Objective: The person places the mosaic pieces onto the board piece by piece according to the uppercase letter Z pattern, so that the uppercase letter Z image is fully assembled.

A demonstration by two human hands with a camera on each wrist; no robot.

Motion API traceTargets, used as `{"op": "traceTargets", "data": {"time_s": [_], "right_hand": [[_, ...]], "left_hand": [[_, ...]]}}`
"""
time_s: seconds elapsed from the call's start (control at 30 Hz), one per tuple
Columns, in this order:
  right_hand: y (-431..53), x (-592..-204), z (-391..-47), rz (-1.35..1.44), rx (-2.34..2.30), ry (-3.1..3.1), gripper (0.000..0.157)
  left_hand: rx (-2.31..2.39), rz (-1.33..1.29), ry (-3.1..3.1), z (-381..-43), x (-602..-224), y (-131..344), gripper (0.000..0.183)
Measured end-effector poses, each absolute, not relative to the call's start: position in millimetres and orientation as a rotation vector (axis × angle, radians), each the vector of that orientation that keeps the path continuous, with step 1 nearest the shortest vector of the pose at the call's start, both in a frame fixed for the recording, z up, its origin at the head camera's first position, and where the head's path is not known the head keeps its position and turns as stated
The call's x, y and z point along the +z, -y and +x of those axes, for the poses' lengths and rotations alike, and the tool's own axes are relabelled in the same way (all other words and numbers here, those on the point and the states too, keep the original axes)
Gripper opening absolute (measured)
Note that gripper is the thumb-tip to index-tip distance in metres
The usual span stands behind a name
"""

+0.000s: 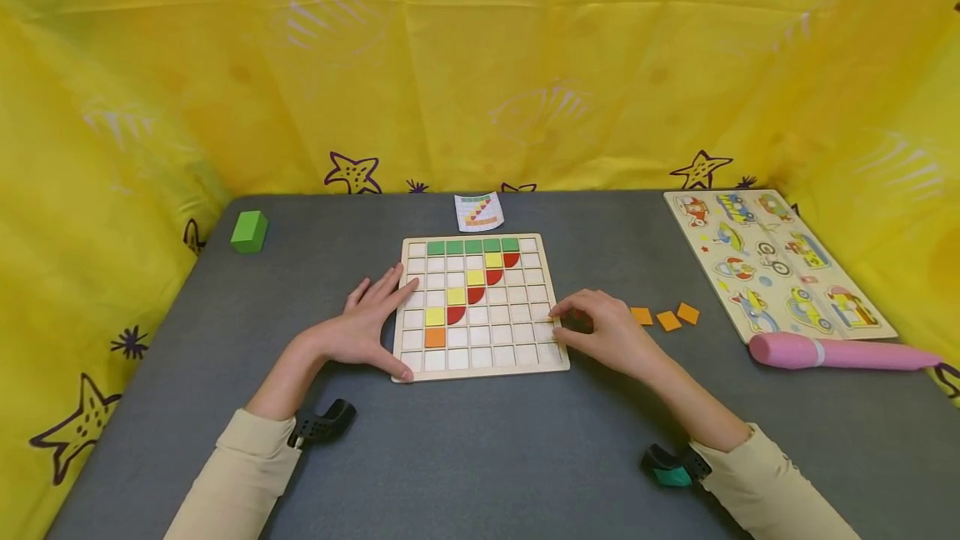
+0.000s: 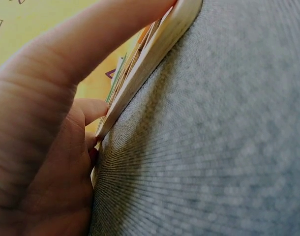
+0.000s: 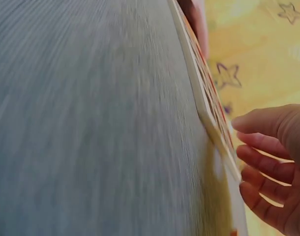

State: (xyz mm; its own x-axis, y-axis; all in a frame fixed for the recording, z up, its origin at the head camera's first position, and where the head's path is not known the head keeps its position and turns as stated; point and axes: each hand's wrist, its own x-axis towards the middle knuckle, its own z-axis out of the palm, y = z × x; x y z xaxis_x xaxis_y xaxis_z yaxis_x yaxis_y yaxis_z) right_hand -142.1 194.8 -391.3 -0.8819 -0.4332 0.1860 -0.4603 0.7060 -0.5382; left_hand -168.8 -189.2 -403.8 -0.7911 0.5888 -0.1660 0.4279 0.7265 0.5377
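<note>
A wooden grid board [image 1: 517, 357] lies on the table. Along its top runs a row of green tiles [image 1: 473, 247]; yellow squares [image 1: 456, 297] and red quarter-round tiles [image 1: 476, 296] step diagonally down-left to one orange tile [image 1: 435, 337]. My left hand [image 1: 363, 323] is spread at the board's left side, thumb on the near corner and fingertips on the rim. At the right edge is my right hand [image 1: 603, 332], fingers loosely bent. Its fingertips meet the edge in the right wrist view, where no tile shows between thumb [image 3: 251, 122] and fingers.
Several loose orange tiles [image 1: 668, 321] lie right of my right hand. A pattern card [image 1: 479, 212] sits behind the board. Farther right are a wooden picture puzzle [image 1: 772, 261] and a pink cylindrical object [image 1: 840, 354]. A green block [image 1: 249, 232] stands at back left.
</note>
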Motion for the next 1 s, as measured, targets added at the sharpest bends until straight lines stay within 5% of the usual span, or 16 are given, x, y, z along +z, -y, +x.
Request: {"op": "traceTargets", "data": {"time_s": [0.5, 1.0], "right_hand": [[-256.7, -394.6, -131.7, 0.622, 0.818, 2.790, 0.021], [-236.0, -395.6, -142.5, 0.798, 0.983, 2.800, 0.031]], "left_hand": [[0.696, 0.790, -2.610, -168.3, -404.4, 189.5, 0.131], [0.706, 0.790, -2.610, -167.5, -403.9, 189.4, 0.131]]}}
